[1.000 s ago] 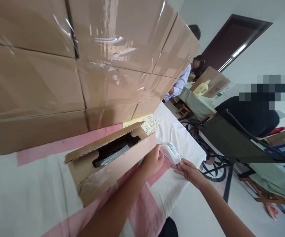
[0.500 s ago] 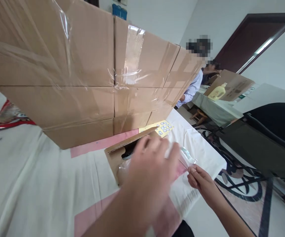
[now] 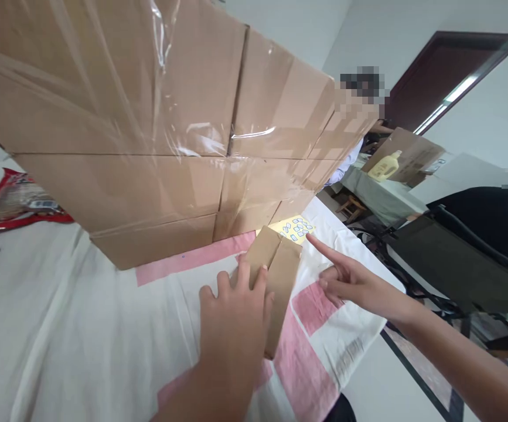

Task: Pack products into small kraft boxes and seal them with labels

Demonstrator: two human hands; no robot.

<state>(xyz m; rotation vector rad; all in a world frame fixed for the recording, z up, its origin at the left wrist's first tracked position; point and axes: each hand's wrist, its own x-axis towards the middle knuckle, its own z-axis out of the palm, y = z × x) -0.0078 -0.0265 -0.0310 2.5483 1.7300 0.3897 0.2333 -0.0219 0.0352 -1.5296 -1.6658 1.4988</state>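
Observation:
A small brown cardboard box [image 3: 283, 281] lies on the tablecloth, its flaps folded down. My left hand [image 3: 236, 310] grips it from the near left side, its spread fingers bent over the top and edge. To the right of the box, my right hand [image 3: 345, 278] is apart from it, the index finger stretched out and the other fingers curled. That fingertip is at the edge of a yellow sheet [image 3: 296, 228] printed with several small blue-outlined shapes. Part of the sheet is hidden behind the box. No object shows in my right hand.
Large taped cartons [image 3: 170, 187] form a wall behind the box. A red-edged packet [image 3: 23, 202] lies at the left on the white and pink tablecloth [image 3: 117, 328]. Beyond the table's right edge stand a dark chair [image 3: 469, 258], a yellow bottle [image 3: 385, 166] and other people.
The small box, open with a clear plastic bag and something dark inside, is now closed and turned. My right hand let go of a thin item and moved up beside the yellow sheet.

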